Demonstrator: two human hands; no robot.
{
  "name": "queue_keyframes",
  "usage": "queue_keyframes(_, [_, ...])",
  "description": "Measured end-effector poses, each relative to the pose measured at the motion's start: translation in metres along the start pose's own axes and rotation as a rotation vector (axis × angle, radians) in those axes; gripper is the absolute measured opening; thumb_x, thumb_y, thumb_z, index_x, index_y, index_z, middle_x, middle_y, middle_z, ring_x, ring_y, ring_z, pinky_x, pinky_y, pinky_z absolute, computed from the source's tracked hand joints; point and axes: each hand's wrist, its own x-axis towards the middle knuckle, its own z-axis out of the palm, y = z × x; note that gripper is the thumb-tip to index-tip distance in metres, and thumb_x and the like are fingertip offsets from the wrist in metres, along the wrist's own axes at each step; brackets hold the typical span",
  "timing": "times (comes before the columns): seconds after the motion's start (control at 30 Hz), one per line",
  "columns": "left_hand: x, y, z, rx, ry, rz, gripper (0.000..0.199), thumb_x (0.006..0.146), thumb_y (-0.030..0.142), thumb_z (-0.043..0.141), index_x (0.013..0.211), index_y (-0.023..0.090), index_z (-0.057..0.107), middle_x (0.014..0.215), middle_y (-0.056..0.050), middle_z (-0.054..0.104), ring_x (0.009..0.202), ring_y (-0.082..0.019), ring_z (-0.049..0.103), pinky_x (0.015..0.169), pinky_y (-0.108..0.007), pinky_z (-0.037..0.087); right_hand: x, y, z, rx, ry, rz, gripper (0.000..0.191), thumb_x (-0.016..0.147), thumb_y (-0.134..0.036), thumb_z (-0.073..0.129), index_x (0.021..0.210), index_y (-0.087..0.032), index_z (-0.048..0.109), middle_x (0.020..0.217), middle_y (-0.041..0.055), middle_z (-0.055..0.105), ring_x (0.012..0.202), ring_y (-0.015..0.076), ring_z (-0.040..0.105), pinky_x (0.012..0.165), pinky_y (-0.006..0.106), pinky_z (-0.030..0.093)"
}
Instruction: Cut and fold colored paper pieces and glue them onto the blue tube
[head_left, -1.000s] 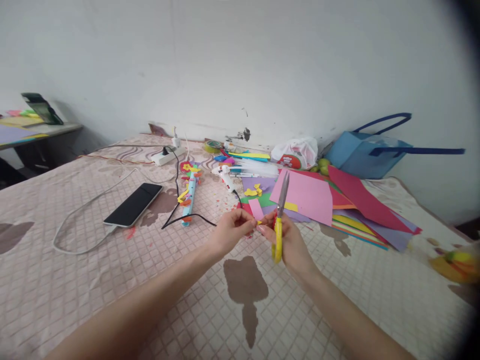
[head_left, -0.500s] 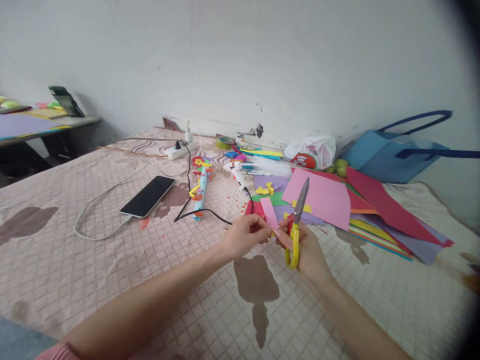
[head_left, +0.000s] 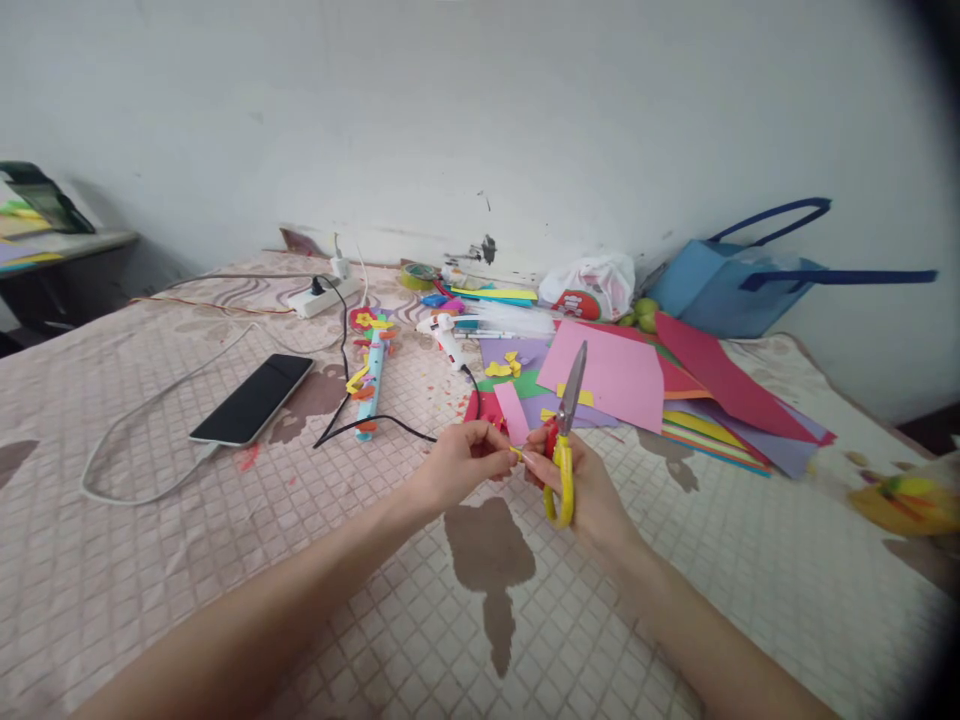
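Note:
My left hand [head_left: 466, 466] pinches a small yellow paper piece [head_left: 516, 454] between thumb and fingertips. Close beside it, my right hand [head_left: 581, 484] is closed around scissors [head_left: 564, 450] with yellow and red handles, blades pointing up and away. The right thumb and finger also reach to the yellow piece. Just beyond the hands lie a pink paper strip [head_left: 512, 412] and red paper [head_left: 484, 406]. A large pink sheet [head_left: 607, 370] rests behind the scissors, and small yellow cutouts [head_left: 504, 366] sit on purple paper.
A white glue gun [head_left: 448, 342] with a black cord lies beyond my hands, near a decorated light-blue strip [head_left: 370, 385]. To the left are a charging phone [head_left: 253, 398] and a power strip [head_left: 322, 297]. Coloured sheets [head_left: 739, 380] and a blue bag [head_left: 739, 290] stand at right.
The view has turned to the right, so things appear shifted left. Both hands stay together, and the small yellow piece now shows between the fingertips. The scissors remain in my right hand.

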Motion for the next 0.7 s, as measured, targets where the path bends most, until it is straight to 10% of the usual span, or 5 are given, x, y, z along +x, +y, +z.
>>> queue_keyframes(0.7, [0.001, 0.000, -0.005, -0.191, 0.053, -0.101, 0.021, 0.068, 0.030, 0.068, 0.070, 0.012, 0.057, 0.060, -0.001, 0.060, 0.053, -0.008, 0.056, 0.056, -0.022, 0.046, -0.002, 0.006, -0.003, -0.075, 0.022, 0.056, 0.031, 0.068, -0.037, 0.069, 0.087, -0.021, 0.051, 0.069, -0.0029, 0.050, 0.057, 0.0094, 0.045, 0.053, 0.022, 0.039])
